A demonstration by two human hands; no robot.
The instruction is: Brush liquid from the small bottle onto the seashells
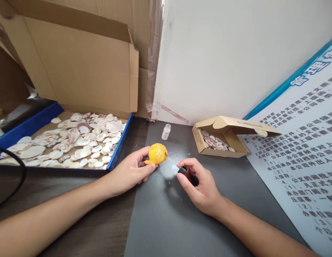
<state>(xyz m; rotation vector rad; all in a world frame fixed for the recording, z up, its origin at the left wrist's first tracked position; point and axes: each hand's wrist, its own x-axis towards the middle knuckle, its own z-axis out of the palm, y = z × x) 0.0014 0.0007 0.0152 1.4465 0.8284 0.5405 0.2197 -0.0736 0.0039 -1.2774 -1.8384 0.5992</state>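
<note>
Shells in blue tray (120,142) and small carton (198,141); left hand (130,171) pinching orange shell (156,154), right hand (200,185) gripping brush (179,169).

I see a dark worktop (101,228) with a grey mat (166,221) laid over it. On it sit a blue-rimmed tray (120,144) of shells, a small glass vial (166,131), an open cardboard box (222,141) and a printed poster (310,160).

Plain white wall (230,53) behind dark grey tabletop (166,221); printed notice board (310,150) leaning at right
</note>
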